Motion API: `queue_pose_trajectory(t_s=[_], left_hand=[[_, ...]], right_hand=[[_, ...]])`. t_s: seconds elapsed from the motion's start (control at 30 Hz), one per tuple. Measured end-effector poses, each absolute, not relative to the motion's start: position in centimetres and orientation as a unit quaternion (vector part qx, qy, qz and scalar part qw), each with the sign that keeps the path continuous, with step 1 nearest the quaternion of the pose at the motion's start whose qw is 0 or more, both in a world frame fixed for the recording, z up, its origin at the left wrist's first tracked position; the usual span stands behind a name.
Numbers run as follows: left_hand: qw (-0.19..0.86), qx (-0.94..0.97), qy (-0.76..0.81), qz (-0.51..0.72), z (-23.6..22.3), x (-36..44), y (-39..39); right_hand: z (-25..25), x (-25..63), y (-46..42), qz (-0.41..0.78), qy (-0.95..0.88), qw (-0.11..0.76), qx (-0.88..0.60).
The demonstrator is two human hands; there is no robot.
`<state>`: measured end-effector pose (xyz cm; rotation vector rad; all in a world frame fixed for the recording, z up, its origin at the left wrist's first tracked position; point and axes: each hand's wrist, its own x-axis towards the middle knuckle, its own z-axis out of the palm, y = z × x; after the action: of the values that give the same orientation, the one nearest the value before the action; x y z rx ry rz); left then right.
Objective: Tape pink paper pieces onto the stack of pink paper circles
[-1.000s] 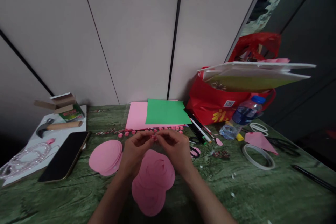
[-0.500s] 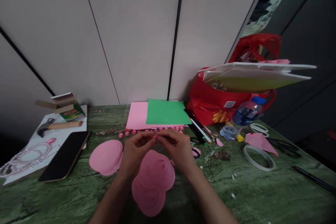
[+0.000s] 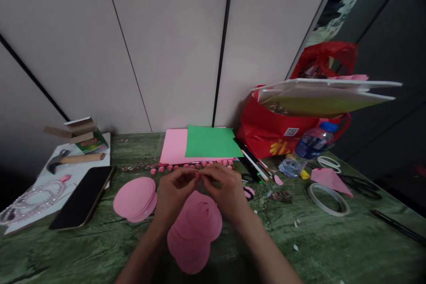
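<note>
Head view: left hand [image 3: 175,191] and right hand [image 3: 224,188], mine, fingertips together on a small pink piece [image 3: 199,175], mostly hidden, shape unclear, above pink paper cutouts [image 3: 195,230]; my forearms cut off below; scissors [image 3: 248,191] beyond my right hand, partly covered

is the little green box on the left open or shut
Open: the box has its flaps spread outward.

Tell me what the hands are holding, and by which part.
Left hand and right hand pinch a small pink piece between their fingertips; which part each grips is hidden by the fingers.
</note>
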<state>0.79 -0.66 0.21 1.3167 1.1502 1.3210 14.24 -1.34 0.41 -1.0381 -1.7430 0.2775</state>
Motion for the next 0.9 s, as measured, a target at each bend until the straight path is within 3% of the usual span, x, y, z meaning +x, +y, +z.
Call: queue_pose_trajectory(t_s=[0.37, 0.57, 0.9], left_hand=[[0.363, 0.597, 0.469, 0.54, 0.0, 0.9, -1.0], [0.313, 0.626, 0.471, 0.537, -0.4, 0.9, -1.1], [0.396, 0.533, 0.479, 0.574, 0.5, 1.6, -1.4]], right_hand=[[-0.3, 13.7, -1.7, 0.042, -0.75, 0.466, -0.467], [-0.6, 13.6, -1.6, 0.058, -0.746, 0.458, -0.481], [-0.5, 13.2, -1.6, 0.067, -0.709, 0.503, -0.489]])
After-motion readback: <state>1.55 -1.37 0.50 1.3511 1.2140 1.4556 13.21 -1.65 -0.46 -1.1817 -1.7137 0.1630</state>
